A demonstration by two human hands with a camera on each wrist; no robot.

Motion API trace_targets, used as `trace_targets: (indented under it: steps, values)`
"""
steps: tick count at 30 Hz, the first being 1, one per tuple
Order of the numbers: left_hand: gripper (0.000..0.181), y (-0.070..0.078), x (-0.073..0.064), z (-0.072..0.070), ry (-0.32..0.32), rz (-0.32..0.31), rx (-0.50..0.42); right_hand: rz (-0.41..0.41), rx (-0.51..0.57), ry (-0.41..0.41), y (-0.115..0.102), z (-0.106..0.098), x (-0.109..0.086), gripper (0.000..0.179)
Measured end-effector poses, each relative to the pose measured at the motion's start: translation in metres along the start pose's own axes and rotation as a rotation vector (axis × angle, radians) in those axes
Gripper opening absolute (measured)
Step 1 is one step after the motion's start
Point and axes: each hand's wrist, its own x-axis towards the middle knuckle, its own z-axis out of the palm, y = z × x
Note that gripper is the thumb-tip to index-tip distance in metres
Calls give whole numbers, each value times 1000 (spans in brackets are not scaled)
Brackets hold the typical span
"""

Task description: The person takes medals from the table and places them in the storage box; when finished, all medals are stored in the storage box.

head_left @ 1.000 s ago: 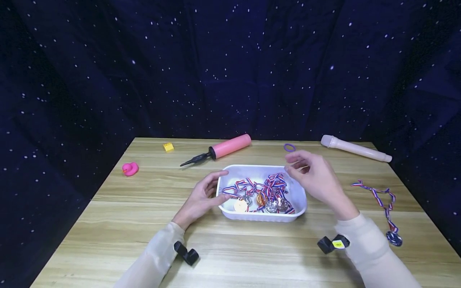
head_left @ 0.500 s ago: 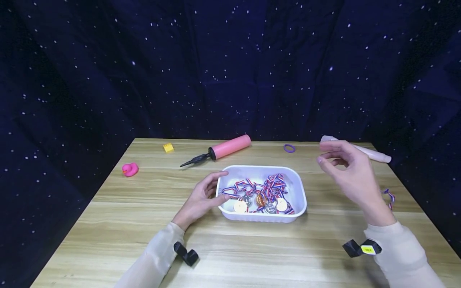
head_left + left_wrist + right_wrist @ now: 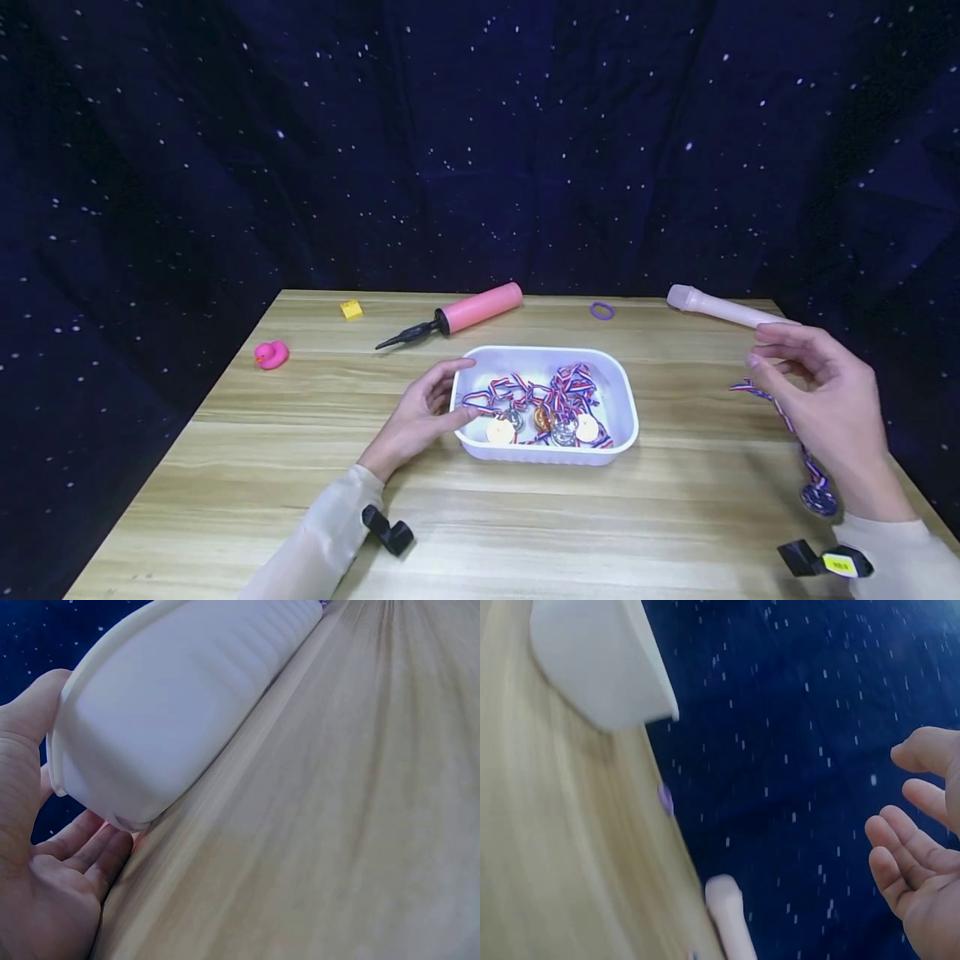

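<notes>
A white plastic tub [image 3: 536, 454] stands in the middle of the table, holding several medals on red, white and blue ribbons [image 3: 573, 385]. My left hand [image 3: 416, 421] holds the tub's left end, its thumb on the rim in the left wrist view. My right hand [image 3: 832, 408] hovers at the right with loosely bent fingers and nothing between them. Below it lies a single dark silver medal [image 3: 819, 500], whose striped ribbon [image 3: 750, 387] is partly hidden by the hand.
Along the back lie a yellow block [image 3: 351, 309], a pink balloon pump [image 3: 483, 307], a purple ring [image 3: 602, 311] and a pale pink toy microphone [image 3: 720, 306]. A pink rubber duck [image 3: 272, 355] sits at the left. A dark starry curtain [image 3: 480, 142] hangs behind the table.
My right hand has moved right, from the tub's right rim to above the lone medal. The left hand and the tub have stayed in place.
</notes>
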Motion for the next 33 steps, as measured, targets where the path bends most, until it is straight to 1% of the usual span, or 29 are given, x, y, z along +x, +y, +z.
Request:
trace_targets:
  steps: [4, 7, 10, 11, 15, 17, 18, 20, 23, 28, 30, 33]
  values:
    - [73, 0, 0, 0, -5, 3, -5, 28, -37, 23, 17, -18, -12, 44]
    - [72, 0, 0, 0, 0, -1, -2, 51, -25, 26, 30, -32, -22, 49]
    - [72, 0, 0, 0, 1, -3, 2, 55, 70, 30, 43, -44, -34, 53]
    - [72, 0, -1, 0, 1, -3, 2, 51, 131, 31, 48, -48, -37, 55]
    - [72, 0, -1, 0, 1, -4, 2, 9, 303, 30, 67, -59, -52, 64]
    - [71, 0, 0, 0, 1, -6, 2, -8, 326, 10, 75, -64, -61, 68]
    - [72, 0, 0, 0, 1, -6, 2, -17, 308, 0, 79, -67, -65, 70]
    - [72, 0, 0, 0, 3, -7, 5, -27, 309, -28, 87, -72, -73, 72]
    - [72, 0, 0, 0, 5, -8, 7, -22, 257, -68, 98, -78, -82, 74]
    - [71, 0, 0, 0, 3, -5, 3, 16, 14, -148, 110, -85, -93, 78]
    - [71, 0, -1, 0, 1, -4, 0, 47, -99, -191, 112, -87, -96, 73]
    - [71, 0, -1, 0, -1, -5, -1, 106, -202, -270, 114, -88, -98, 63]
